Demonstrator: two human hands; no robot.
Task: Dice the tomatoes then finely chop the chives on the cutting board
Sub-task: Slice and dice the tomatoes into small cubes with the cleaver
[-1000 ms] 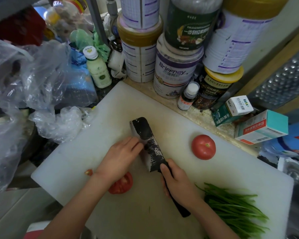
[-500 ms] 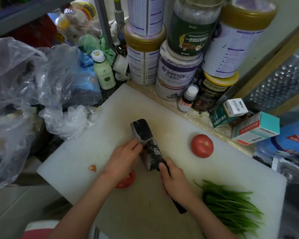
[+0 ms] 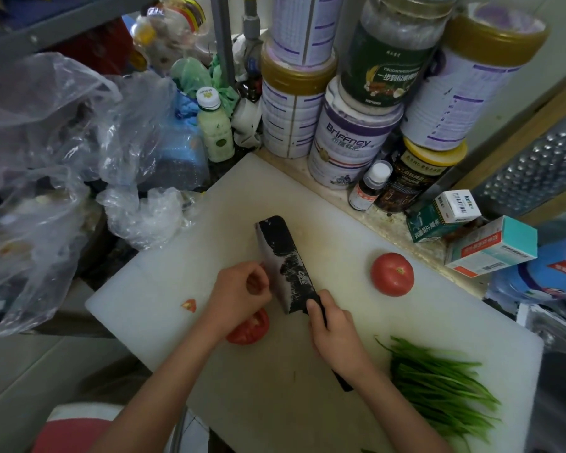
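**Cleaver at the cut tomato, clutter all round**

Beyond the hands, along the wall: stacked purple-and-white tins [image 3: 350, 142], a dark jar with a yellow lid [image 3: 415, 178] and a small white-capped bottle [image 3: 368, 188], crowding the far edge of the white plastic cutting board [image 3: 164, 289]. Right of the right hand, off the board: teal-and-white cardboard boxes [image 3: 490, 246]. Left of the left hand: crumpled clear plastic bags [image 3: 46, 142] reaching the board's left edge, with a pale green bottle [image 3: 214, 129] behind.

Gripping the black handle of the dark rectangular cleaver [image 3: 285, 259] with the right hand [image 3: 334, 335], blade pointing away. Curled against the blade's left flat with the left hand [image 3: 239, 292]; unclear whether anything is pinched there, only a sliver of red at the fingertips.

Under the left wrist, partly hidden: a red tomato half [image 3: 250, 328]. Left of the left hand: a small red tomato scrap [image 3: 189, 305]. Right of the cleaver, well apart from both hands: a whole red tomato [image 3: 392, 274]. Just right of the right forearm: a bundle of long green chives [image 3: 438, 387], uncut.
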